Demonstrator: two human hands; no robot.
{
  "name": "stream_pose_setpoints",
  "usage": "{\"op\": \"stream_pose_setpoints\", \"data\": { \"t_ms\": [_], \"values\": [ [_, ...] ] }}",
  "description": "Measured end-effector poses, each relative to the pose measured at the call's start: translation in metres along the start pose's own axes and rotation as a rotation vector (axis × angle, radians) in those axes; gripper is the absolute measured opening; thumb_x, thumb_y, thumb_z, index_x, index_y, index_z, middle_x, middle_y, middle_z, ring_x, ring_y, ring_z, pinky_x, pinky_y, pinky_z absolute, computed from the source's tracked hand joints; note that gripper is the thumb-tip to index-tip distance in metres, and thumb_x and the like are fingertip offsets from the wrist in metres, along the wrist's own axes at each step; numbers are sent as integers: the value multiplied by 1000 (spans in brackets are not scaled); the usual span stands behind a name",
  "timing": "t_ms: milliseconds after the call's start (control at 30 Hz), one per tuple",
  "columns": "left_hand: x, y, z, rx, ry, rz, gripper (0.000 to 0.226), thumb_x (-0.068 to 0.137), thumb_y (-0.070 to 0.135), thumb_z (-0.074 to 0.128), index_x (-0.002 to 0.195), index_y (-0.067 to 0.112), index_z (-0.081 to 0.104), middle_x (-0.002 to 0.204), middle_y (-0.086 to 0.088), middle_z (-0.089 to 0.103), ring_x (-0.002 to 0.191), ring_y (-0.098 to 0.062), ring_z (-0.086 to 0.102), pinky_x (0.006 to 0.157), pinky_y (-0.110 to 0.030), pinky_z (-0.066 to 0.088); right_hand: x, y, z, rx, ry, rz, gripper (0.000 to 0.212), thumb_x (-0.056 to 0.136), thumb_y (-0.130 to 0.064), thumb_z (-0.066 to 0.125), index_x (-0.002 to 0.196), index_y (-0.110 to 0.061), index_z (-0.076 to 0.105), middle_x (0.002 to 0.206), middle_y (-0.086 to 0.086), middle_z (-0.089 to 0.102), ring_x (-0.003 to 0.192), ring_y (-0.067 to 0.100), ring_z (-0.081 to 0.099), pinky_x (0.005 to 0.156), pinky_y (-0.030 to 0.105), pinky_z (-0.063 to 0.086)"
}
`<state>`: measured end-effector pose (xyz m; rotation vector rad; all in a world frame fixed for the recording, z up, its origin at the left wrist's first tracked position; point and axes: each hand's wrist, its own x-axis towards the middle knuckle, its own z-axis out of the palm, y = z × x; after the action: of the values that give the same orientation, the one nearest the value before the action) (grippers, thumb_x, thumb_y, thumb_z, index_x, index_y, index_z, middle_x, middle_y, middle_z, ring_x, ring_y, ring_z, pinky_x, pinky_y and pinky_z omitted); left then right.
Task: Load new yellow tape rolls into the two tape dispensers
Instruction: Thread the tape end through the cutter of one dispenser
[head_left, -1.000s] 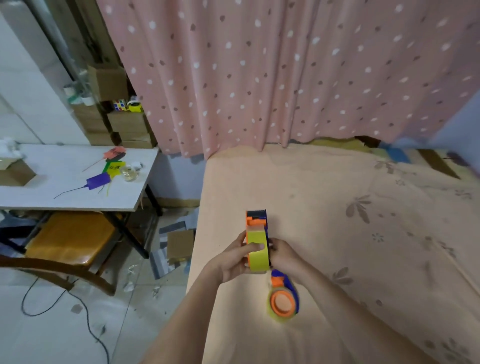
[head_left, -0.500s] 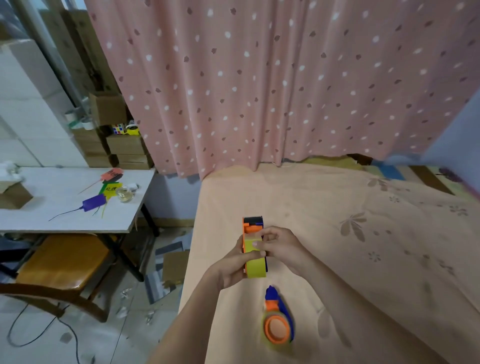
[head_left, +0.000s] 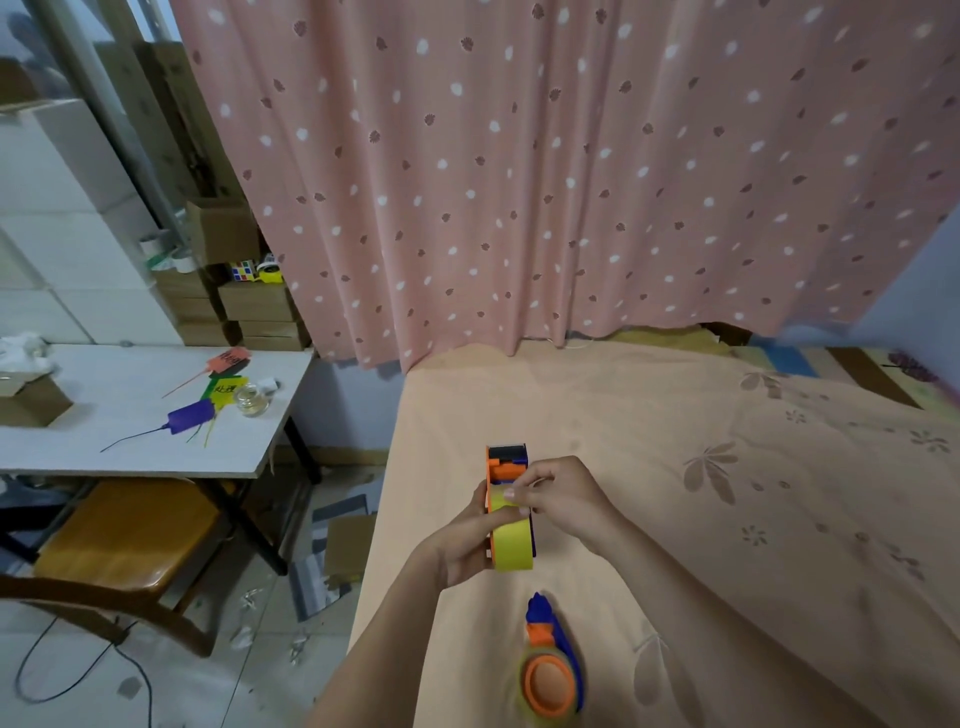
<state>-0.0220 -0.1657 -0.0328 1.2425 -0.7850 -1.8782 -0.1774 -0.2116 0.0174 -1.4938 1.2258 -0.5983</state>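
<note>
Two bare hands meet over the peach floral bedspread (head_left: 727, 467): the left hand (head_left: 462, 545) wraps around the side of an upright orange-and-blue plastic tape dispenser (head_left: 506, 467), while the right hand (head_left: 558, 493) pinches the loose end of its smooth, matte yellow tape roll (head_left: 511, 545) between thumb and fingertips. Nearer the person than that dispenser, a second dispenser (head_left: 551, 670) lies flat on the bedspread, untouched, its round orange hub ringed by thin yellowish tape.
</note>
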Motion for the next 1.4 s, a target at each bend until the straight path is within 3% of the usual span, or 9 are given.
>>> {"op": "stream_pose_setpoints", "data": {
  "t_ms": [233, 367, 500, 633, 767, 933, 1067, 1200, 1400],
  "values": [
    [2, -8, -1, -37, -26, -11, 77, 74, 24, 83, 139, 33, 44, 134, -12, 64, 113, -30, 66, 101, -53, 49, -3, 1, 3, -127, -33, 2, 12, 80, -24, 82, 70, -25, 75, 91, -3, 74, 95, 15, 67, 83, 28, 53],
    [4, -11, 1, -26, 13, -23, 71, 76, 31, 81, 138, 28, 47, 135, -14, 63, 125, -35, 60, 103, -54, 49, -4, 0, 4, -140, 20, 2, 14, 79, -21, 82, 69, -25, 74, 80, -5, 72, 85, 12, 68, 76, 24, 51],
    [7, -9, 3, -56, 77, -22, 79, 71, 27, 82, 140, 26, 42, 138, -14, 59, 127, -36, 58, 104, -56, 48, -1, -1, 5, -168, 102, -22, 17, 80, -18, 82, 66, -21, 72, 72, -5, 69, 69, 6, 62, 64, 18, 45],
    [7, -9, 4, -40, 107, -22, 88, 66, 23, 82, 141, 28, 36, 136, -9, 57, 122, -31, 59, 97, -47, 52, 5, -10, 1, -182, 160, -24, 14, 80, -17, 81, 70, -13, 72, 72, -3, 67, 69, 10, 60, 65, 22, 47],
    [6, -11, 5, -38, 98, -1, 96, 61, 22, 84, 142, 28, 33, 137, -9, 55, 122, -32, 59, 102, -50, 48, 11, -17, -3, -165, 204, -20, 13, 83, -13, 78, 74, -5, 73, 79, 6, 72, 73, 16, 63, 68, 27, 51],
    [3, -3, 6, -79, 91, 3, 91, 64, 19, 79, 142, 26, 34, 139, -13, 54, 109, -29, 61, 86, -42, 53, 17, -23, -3, -110, 237, -2, 16, 85, -8, 74, 72, -3, 66, 73, 14, 74, 59, 21, 65, 70, 42, 60],
    [0, -1, 6, -68, 83, -6, 94, 61, 23, 79, 143, 26, 33, 130, -11, 55, 107, -29, 60, 85, -43, 53, 21, -31, -2, -109, 236, 1, 20, 85, -6, 73, 69, -7, 62, 67, 11, 73, 52, 21, 64, 65, 40, 60],
    [2, 8, 8, -56, 65, -17, 93, 60, 43, 82, 138, 30, 33, 129, -9, 58, 106, -26, 63, 87, -44, 55, 21, -40, -2, -183, 160, -26, 18, 88, -9, 70, 71, -12, 62, 68, 3, 75, 57, 19, 72, 65, 33, 60],
    [5, 17, 1, -11, 91, -39, 84, 72, 41, 77, 143, 29, 34, 137, -15, 57, 108, -30, 62, 96, -49, 52, 19, -49, -8, -203, 115, -46, 18, 89, -11, 69, 73, -13, 62, 73, 8, 77, 67, 25, 76, 74, 36, 61]
  ]
}}
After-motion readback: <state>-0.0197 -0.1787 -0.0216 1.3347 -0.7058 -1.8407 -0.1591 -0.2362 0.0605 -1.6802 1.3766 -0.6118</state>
